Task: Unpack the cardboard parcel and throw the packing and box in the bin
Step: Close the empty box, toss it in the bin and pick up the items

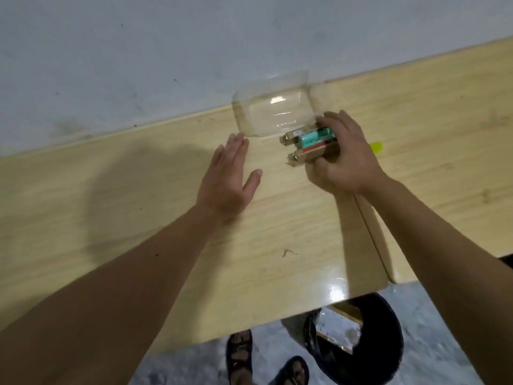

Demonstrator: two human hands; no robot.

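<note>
Looking like the unpacking is mostly over at this point. Going big to small: the light wooden table [138, 190] is taking up most of the view, butting against a pale wall [138, 37]. Down past the near edge, the black bin [383, 343] is sitting on the floor just right of the person's sandalled feet [241, 354], and what looks like the cardboard box [340, 326] is already lying inside it, so I'm guessing that part is done.

Still on the table: a clear plastic tray [272, 112] is standing at the far edge, touching the wall, empty as far as I can tell. I'm judging that as packing still waiting to go in the bin.

The left hand [230, 176] is resting flat on the table, fingers straight and close together, thumb sticking out, fingertips just beside the tray's near corner and holding nothing. The right hand [344, 154] is curling round a small bundle [311, 143], some teal cylinders, maybe batteries, plus a red strip and two narrow cardboard pieces, just right of the tray. Can't tell whether those cardboard bits are product or more packing.

A yellow-green thing [376, 148] is peeking out behind the right hand, too hidden to name. A small scrap [288, 252] is lying on the table nearer the person. Nothing is really blocking the way to the bin.
</note>
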